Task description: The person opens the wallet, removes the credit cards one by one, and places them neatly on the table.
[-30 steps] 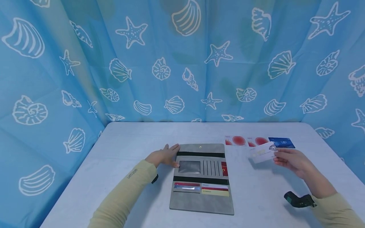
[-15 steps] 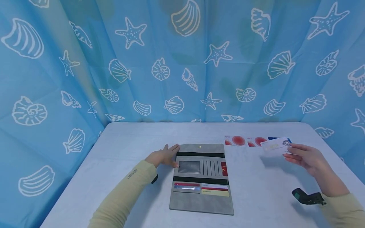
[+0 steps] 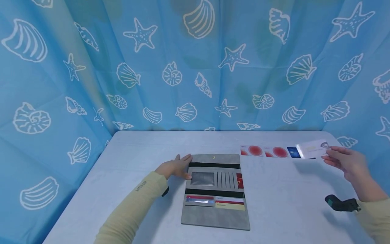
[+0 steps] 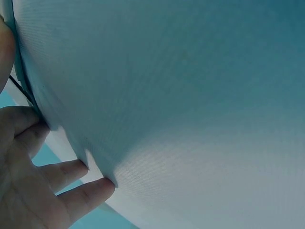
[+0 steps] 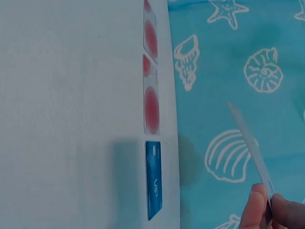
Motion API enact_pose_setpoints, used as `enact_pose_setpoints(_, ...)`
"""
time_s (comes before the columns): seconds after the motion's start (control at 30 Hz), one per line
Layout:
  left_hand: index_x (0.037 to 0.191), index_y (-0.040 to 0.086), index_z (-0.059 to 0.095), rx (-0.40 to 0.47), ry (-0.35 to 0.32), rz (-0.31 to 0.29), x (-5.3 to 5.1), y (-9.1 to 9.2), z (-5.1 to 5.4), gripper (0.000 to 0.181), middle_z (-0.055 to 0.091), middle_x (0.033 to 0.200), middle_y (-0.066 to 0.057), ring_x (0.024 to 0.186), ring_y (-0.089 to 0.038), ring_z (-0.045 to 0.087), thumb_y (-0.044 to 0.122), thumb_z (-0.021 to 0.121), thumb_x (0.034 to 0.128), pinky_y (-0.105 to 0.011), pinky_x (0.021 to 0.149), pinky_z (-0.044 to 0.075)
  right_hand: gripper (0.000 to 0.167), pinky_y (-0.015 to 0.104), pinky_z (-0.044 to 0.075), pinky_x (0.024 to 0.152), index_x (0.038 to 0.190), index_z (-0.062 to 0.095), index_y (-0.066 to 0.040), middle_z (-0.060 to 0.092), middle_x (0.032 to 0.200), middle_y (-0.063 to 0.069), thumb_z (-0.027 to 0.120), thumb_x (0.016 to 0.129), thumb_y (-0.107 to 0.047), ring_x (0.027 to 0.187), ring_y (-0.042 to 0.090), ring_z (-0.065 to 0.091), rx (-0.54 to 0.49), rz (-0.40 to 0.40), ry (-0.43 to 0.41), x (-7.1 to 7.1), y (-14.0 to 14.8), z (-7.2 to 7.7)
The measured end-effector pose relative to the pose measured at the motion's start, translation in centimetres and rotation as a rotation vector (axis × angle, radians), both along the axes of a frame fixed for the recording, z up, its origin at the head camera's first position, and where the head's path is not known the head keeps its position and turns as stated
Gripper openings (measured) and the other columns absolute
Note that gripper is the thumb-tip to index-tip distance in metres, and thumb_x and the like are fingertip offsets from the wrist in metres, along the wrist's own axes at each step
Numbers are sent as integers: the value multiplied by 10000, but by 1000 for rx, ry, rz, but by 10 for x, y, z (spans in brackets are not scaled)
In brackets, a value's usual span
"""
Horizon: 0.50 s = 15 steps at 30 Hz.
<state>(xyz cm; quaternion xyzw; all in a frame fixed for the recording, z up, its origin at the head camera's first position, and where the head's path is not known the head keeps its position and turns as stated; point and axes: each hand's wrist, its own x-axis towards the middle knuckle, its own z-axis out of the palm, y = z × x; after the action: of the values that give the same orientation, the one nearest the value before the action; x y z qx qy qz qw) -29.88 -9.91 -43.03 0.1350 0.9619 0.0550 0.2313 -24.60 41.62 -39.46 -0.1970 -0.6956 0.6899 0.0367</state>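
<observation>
My right hand (image 3: 350,162) pinches a white card (image 3: 312,149) by its right end, above the table and partly in front of a blue card (image 3: 294,152). In the right wrist view the white card (image 5: 252,143) is seen nearly edge-on between thumb and fingers, apart from the blue VIP card (image 5: 154,181). My left hand (image 3: 176,168) rests with spread fingers at the upper left edge of the grey wallet (image 3: 215,218), which lies unfolded with cards in several pockets. The left wrist view shows the left hand's (image 4: 43,176) fingertips on the table cloth.
Two white cards with red circles (image 3: 255,150) (image 3: 279,152) lie in a row left of the blue card, near the back of the white table (image 3: 146,145). A blue curtain (image 3: 170,44) with shell and starfish prints hangs behind and beside the table.
My right hand has moved right and slightly back with the white card, which now covers the right part of the blue card. My left hand and the wallet have stayed in place.
</observation>
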Motion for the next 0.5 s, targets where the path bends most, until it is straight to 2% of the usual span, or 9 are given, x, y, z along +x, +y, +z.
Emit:
enact_pose_setpoints(0.17, 1480, 204, 153, -8, -6, 0, 1, 0, 2, 859, 99, 1545, 48, 1407, -320, 45, 431, 644, 812, -527, 1101, 165, 149, 155, 504, 519, 905, 508, -222, 576, 608, -156, 637, 846, -268, 523, 32, 620, 27, -122, 18, -4, 5, 0)
enact_pose_setpoints(0.43, 1481, 207, 146, -11, -13, 2, 2, 0, 3, 859, 93, 1546, 49, 1408, -316, 40, 433, 639, 815, -530, 1099, 170, 76, 137, 490, 496, 913, 487, -257, 518, 613, -178, 548, 906, -212, 492, 11, 588, 39, -231, 2, -10, 12, 0)
enact_pose_setpoints(0.5, 1481, 208, 145, -10, -12, 1, 2, 0, 4, 863, 93, 1546, 48, 1408, -317, 40, 432, 643, 812, -529, 1099, 169, 152, 131, 487, 498, 1062, 516, -268, 498, 654, -174, 516, 922, -209, 494, 0, 578, 51, -257, -20, -12, 14, 0)
